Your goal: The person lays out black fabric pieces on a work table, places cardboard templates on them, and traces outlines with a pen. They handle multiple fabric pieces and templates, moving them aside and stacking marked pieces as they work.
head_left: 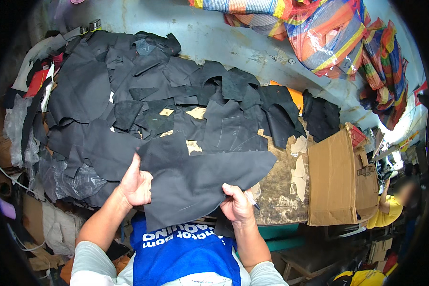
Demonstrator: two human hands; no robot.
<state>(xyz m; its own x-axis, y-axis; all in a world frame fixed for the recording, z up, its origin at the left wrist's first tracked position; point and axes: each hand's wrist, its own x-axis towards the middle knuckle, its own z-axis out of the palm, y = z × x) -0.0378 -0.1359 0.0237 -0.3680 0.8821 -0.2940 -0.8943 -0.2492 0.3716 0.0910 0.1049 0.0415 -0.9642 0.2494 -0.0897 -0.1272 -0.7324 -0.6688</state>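
A large piece of black leather [195, 174] is stretched between my two hands above the near edge of the table. My left hand [136, 183] grips its left side, thumb on top and fingers underneath. On the right, my right hand [237, 204] pinches the lower edge with the thumb on top. A thin pen-like tool [255, 205] sticks out beside the right fingers; its grip is partly hidden. Beyond the held piece, many black leather scraps [229, 126] lie overlapping, some with faint pale lines drawn on them.
A worn tabletop [276, 186] shows at right, with pale cut pieces [298, 178] on it. A cardboard box [332, 183] stands at the right end. Clear plastic [74, 181] lies at left. Colourful woven sacks [324, 38] hang at the back. A person in yellow [391, 209] is far right.
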